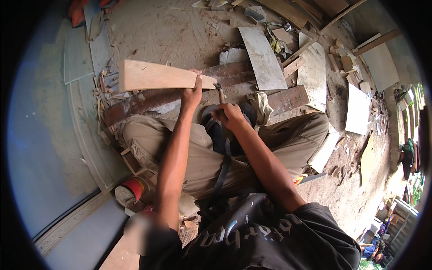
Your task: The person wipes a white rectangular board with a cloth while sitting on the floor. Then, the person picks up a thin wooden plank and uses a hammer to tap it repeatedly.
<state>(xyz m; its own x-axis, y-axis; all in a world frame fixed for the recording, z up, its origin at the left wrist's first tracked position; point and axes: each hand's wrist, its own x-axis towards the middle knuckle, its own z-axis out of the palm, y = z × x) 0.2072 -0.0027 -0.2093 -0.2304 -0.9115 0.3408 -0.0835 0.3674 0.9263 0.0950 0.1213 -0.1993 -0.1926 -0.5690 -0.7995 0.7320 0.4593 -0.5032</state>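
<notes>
My left hand (192, 93) grips a pale wooden board (155, 76) near its narrow end; the wide end points left. In my right hand (231, 116) is a hammer (222, 95) with a short wooden handle. Its dark metal head is up against the narrow tip of the board, though whether they touch is hard to make out. Both hands are in front of my bent knees, above my feet. Under the board a long reddish-brown plank (144, 103) lies across the ground.
A large glass-like sheet (74, 112) stretches along the left. By my left knee is a red can (133, 190). Flat panels (263, 58) and wood scraps (294, 66) litter the dirt floor ahead and right. A saw-like blade (312, 178) lies by my right thigh. Another person (372, 249) appears far right.
</notes>
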